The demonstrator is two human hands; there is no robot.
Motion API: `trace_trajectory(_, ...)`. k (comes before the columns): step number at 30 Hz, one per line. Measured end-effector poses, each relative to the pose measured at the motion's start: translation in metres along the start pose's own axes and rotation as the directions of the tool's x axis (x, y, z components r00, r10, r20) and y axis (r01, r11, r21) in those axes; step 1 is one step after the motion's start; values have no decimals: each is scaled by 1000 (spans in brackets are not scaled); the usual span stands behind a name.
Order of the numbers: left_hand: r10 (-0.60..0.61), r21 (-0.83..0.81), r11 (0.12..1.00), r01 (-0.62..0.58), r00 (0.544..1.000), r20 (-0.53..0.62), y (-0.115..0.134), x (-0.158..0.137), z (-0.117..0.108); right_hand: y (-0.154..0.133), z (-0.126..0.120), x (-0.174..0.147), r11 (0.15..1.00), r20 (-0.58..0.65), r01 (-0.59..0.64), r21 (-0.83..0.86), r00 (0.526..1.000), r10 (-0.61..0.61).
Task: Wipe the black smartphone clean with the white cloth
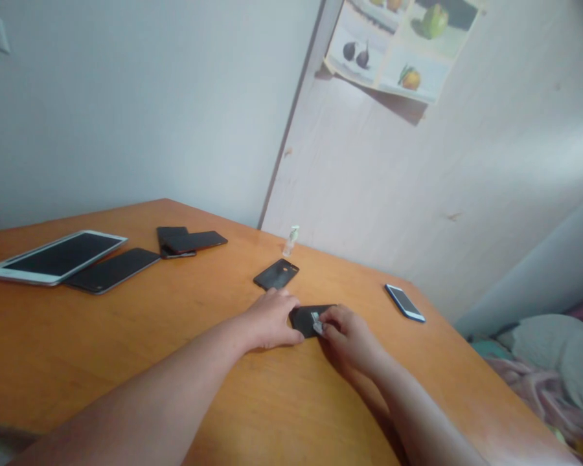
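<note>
A dark smartphone [301, 321] lies flat on the wooden table in front of me. My left hand [272, 321] grips its left end, thumb at the near edge and fingers at the far edge. Pinched in the fingers of my right hand [347, 333] is a small white cloth or wipe [317, 325], which touches the phone's surface. Just beyond my left hand rests an empty black phone case [276, 276] with a cutout near one end. A small clear spray bottle [290, 242] stands upright behind the case.
On the left of the table [126, 349] lie a white tablet [58, 257] and a black tablet-like device [114, 270], partly overlapping. Dark phones or cases [194, 241] are stacked farther back. A blue-edged phone [405, 303] lies at right. Walls border the table's far edges; bedding [548, 362] is at right.
</note>
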State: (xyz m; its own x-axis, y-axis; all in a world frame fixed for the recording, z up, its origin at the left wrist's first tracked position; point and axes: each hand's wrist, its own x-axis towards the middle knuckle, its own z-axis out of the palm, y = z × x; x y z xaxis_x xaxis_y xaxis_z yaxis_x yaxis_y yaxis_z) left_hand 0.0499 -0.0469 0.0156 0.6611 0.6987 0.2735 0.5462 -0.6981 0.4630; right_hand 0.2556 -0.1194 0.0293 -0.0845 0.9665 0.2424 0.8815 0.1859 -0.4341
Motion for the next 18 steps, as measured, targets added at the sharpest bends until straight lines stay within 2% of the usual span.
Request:
trace_trajectory(2, -1, -6, 1000, 1, 1000, 3, 2, 0, -2, -11, 3, -4, 996, 36, 87, 27, 995, -88)
trace_trajectory(4, -12, -3, 1000, 12, 1000, 12, 3, -1, -3, -8, 1, -3, 997, 46, 79, 10, 996, -79)
trace_trajectory(8, -16, 9, 1000, 15, 1000, 19, 3, 0, -3, 27, -13, 8, 973, -37, -160, -166, 987, 156)
trace_trajectory(11, -12, 6, 1000, 12, 1000, 16, 2, 0, -3, 37, -16, 10, 940, -110, -239, -244, 970, 219)
trace_trajectory(13, -16, 2, 1000, 16, 1000, 16, 3, 0, -3, 25, -10, 7, 959, -110, -184, -214, 980, 163)
trace_trajectory(16, -16, -5, 1000, 16, 1000, 11, 4, -1, -4, -5, 3, -2, 995, -28, 21, -94, 999, -24)
trace_trajectory(18, -17, -9, 1000, 17, 1000, 8, 5, -1, -4, -15, 7, -5, 992, 22, 123, -41, 992, -122)
